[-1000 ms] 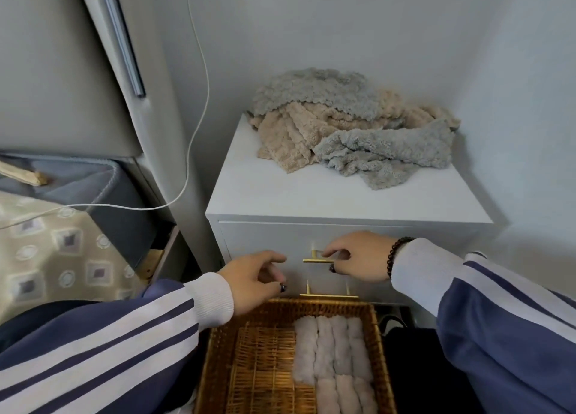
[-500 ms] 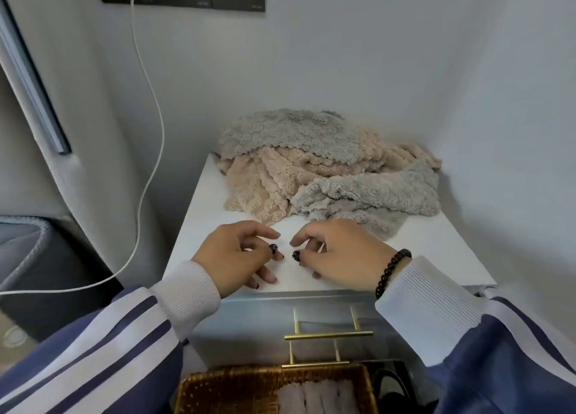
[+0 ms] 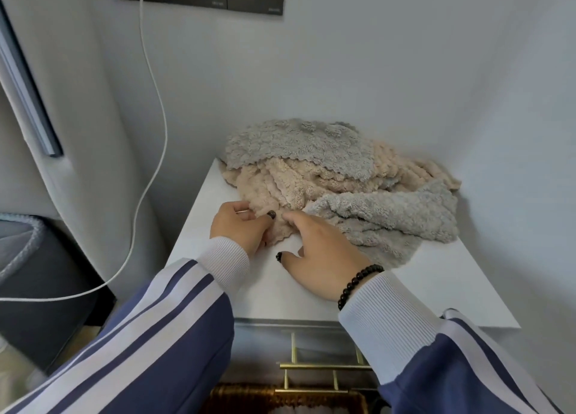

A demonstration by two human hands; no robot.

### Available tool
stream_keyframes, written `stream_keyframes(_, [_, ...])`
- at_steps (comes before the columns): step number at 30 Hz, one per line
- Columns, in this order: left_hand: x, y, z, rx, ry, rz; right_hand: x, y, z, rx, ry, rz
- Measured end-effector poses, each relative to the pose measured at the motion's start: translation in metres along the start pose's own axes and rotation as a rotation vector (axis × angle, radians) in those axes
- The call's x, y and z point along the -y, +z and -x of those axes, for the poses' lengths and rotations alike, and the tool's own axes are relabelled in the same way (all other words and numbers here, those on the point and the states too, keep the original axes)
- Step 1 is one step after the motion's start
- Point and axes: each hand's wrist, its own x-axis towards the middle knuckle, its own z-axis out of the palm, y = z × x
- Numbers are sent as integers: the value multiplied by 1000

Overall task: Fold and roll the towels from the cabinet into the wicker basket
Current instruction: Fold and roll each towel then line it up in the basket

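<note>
Left hand (image 3: 240, 226) pinches beige towel (image 3: 274, 192); right hand (image 3: 321, 257) spread wide; wicker basket (image 3: 249, 396) contents unclear.

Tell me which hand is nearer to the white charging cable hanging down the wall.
Left. The left hand pinches the fluffy beige towel on the cabinet's side nearest the white charging cable; the right hand lies farther away, beside the grey towel.

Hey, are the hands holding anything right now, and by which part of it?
The left hand pinches the near scalloped edge of the fluffy beige towel. The right hand rests open beside it, fingertips touching the same towel, gripping nothing.
</note>
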Motion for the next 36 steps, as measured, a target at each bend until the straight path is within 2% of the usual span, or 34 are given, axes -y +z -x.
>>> stream_keyframes(6, [-8,-9,19,31,161,12,-6,-6,9,-104,-35,-63])
stream_keyframes(9, [-18,-20,33,140,219,131,-3,-8,16,-193,-90,-72])
stream_keyframes(12, [-24,-36,45,289,253,211,2,-12,18,-377,-192,-84])
stream_keyframes(14, [-22,-47,49,326,278,196,10,-20,19,-468,-193,-292])
stream_keyframes(18, [-13,-56,45,275,333,74,22,-50,26,-601,-174,-914])
stream_keyframes(21, [-10,-55,45,272,335,33,22,-63,36,-506,-254,-1357])
stream_keyframes(23, [-8,-50,47,301,375,-4,18,-65,38,-403,-269,-1560])
stream_keyframes(25, [-5,-44,50,319,440,-37,14,-63,36,-298,-227,-1568])
stream_keyframes(28, [-5,-36,55,352,544,-78,13,-53,33,-56,-78,-1419])
stream_keyframes(31, [1,-32,47,371,745,-290,12,-47,36,183,-63,-1234])
stream_keyframes(33, [2,-30,46,335,772,-345,7,-51,40,182,-72,-1184])
stream_keyframes(35, [-3,-28,50,298,724,-226,2,-56,42,63,-112,-1107])
stream_keyframes(36, [-9,-28,55,330,679,-132,-1,-56,42,-33,-151,-1026])
